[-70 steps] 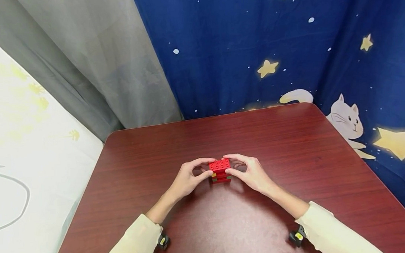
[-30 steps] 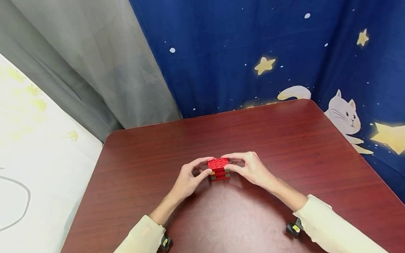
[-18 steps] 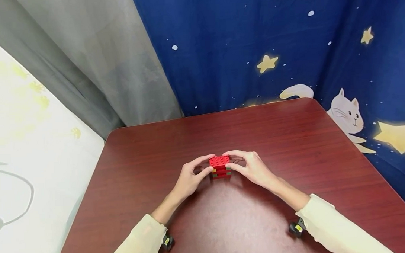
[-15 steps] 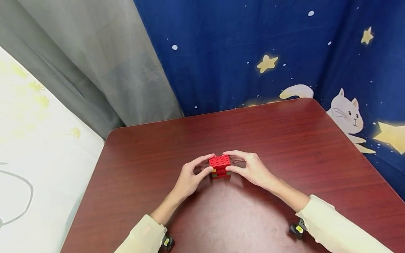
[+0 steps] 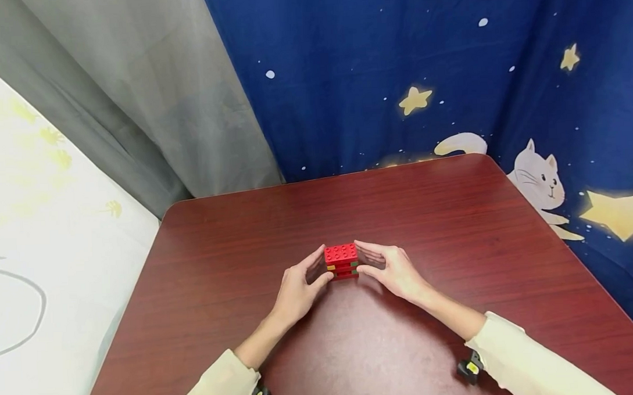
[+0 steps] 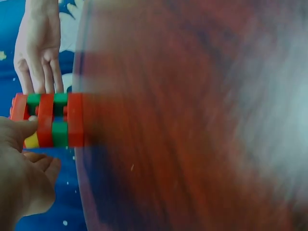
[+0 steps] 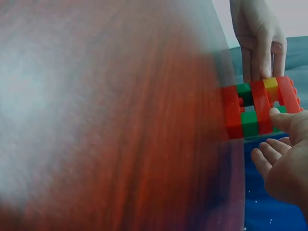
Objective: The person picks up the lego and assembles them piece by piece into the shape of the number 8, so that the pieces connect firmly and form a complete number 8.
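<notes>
A small tower of toy building bricks (image 5: 342, 255) stands near the middle of the table. Its three red layers are held apart by small green and yellow bricks, which show well in the left wrist view on the tower (image 6: 46, 130). My left hand (image 5: 297, 291) is at the tower's left side, its fingers extended and its thumb at the front corner by the yellow brick. Opposite it, my right hand (image 5: 400, 271) has straight fingers along the right side, thumb tip by the green brick (image 7: 250, 123). The studded red top is uncovered.
The dark red wooden table (image 5: 234, 235) has rounded far corners. Behind it hang a grey curtain (image 5: 188, 109) and a blue curtain (image 5: 344, 92) with stars and a cat. White patterned cloth (image 5: 46, 242) lies beyond the left edge.
Both hands have loosened from the top red brick. Their fingertips have slid off its far edge and outward to the sides, and the thumbs have dropped lower. The tower stays in place.
</notes>
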The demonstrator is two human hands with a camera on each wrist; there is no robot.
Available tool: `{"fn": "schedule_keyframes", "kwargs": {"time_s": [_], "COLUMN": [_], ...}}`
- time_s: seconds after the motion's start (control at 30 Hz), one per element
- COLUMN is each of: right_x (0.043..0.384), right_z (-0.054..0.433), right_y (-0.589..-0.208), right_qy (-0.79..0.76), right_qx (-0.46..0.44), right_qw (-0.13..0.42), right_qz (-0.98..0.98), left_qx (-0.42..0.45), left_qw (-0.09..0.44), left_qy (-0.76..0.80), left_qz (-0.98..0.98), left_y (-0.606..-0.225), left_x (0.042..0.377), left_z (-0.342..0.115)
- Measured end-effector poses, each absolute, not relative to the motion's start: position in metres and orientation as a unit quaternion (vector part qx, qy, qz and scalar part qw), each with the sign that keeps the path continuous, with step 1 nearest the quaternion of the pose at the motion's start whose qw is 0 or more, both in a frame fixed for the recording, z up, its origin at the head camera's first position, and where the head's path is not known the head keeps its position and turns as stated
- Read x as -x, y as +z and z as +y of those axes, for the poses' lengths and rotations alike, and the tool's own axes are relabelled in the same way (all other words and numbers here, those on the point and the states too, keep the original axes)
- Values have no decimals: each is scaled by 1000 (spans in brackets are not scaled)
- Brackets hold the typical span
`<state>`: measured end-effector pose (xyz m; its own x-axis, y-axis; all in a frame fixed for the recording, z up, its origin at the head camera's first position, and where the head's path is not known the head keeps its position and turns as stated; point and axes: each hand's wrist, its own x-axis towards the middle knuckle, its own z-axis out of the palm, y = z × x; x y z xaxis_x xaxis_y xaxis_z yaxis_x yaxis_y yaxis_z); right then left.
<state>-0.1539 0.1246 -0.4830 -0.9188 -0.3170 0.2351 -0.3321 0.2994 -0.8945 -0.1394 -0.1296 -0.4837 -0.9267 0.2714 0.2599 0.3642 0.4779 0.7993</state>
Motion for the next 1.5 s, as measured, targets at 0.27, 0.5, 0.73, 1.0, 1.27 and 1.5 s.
{"fn": "schedule_keyframes", "kwargs": {"time_s": [0.27, 0.5, 0.73, 1.0, 1.27, 1.5], "right_x": [149, 148, 149, 155, 166, 176], "right_z": [117, 115, 115, 114, 112, 110], "right_y": [-489, -492, -494, -491, -493, -497], "right_qy": [532, 541, 546, 566, 544, 504], "right_qx": [-170, -154, -154, -127, -108, -103], "right_qw": [26, 29, 34, 28, 46, 73], "right_qz": [-829, -827, -823, -814, -831, -854], "left_qx": [152, 126, 120, 108, 97, 77], "left_qw": [58, 62, 59, 55, 57, 64], "left_qy": [-445, -439, -464, -488, -466, -436], "left_qz": [-881, -888, -876, -865, -878, -894], "left_y": [-488, -489, -488, -485, -486, -489], "left_x": [134, 134, 135, 144, 158, 169], "left_z": [-119, -115, -115, -115, -113, -112]}}
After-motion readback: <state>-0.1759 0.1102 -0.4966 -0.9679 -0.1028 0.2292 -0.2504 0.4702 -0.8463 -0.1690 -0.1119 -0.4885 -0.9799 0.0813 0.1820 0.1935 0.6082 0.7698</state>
